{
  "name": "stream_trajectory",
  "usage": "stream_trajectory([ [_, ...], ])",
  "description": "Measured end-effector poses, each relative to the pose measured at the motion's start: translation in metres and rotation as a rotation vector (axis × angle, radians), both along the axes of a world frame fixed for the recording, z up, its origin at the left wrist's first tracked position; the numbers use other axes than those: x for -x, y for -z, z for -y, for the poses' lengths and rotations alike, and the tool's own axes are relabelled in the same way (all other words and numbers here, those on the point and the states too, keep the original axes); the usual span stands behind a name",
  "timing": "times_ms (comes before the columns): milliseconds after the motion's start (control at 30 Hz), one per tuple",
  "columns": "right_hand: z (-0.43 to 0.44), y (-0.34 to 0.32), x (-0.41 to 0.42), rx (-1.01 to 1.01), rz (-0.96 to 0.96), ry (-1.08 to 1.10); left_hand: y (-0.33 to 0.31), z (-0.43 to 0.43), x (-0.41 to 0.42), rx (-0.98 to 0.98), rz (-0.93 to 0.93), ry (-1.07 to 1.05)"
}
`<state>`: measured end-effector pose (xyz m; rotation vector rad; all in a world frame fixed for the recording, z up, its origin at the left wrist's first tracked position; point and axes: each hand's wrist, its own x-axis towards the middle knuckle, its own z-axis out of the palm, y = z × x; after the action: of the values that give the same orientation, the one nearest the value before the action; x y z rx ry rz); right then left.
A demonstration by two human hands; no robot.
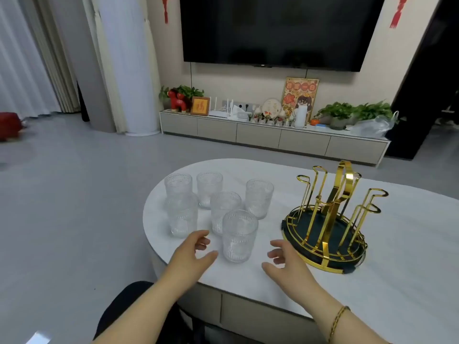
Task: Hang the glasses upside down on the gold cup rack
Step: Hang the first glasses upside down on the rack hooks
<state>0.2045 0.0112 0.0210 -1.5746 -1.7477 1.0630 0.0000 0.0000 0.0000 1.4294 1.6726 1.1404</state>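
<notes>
Head view, nearest glass (239, 236): upright on the white table (397, 281), near its front edge, between both hands, untouched.
Other glasses: five more (224, 211) upright behind it.
Left hand (192, 256): fingers spread, empty, just left of the glass.
Right hand (288, 261): fingers spread, empty, right of it.
Gold cup rack (327, 219): right of the glasses, pegs bare.

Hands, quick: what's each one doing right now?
Left hand: open, empty, just left of the nearest glass.
Right hand: open, empty, just right of it.
</notes>
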Motion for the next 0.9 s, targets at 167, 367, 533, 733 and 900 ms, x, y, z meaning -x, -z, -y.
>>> stream_trajectory([
  [167, -0.011, 0.007, -0.003, -0.123, 0.025, 0.108, 0.014, -0.019, -0.019, 0.095, 0.014, 0.080],
  [367, -0.020, 0.033, -0.045, -0.220, -0.041, 0.371, 0.031, -0.043, -0.035, 0.098, 0.062, 0.065],
  [533, -0.027, 0.050, -0.075, -0.296, 0.140, 0.514, 0.040, -0.050, -0.051, 0.055, 0.052, -0.005],
  [733, -0.028, 0.059, -0.086, -0.344, 0.461, 0.441, 0.043, -0.053, -0.064, 0.035, -0.029, -0.153],
  [900, -0.027, 0.068, -0.096, -0.318, 0.470, 0.300, 0.039, -0.048, -0.068, 0.038, -0.036, -0.192],
])
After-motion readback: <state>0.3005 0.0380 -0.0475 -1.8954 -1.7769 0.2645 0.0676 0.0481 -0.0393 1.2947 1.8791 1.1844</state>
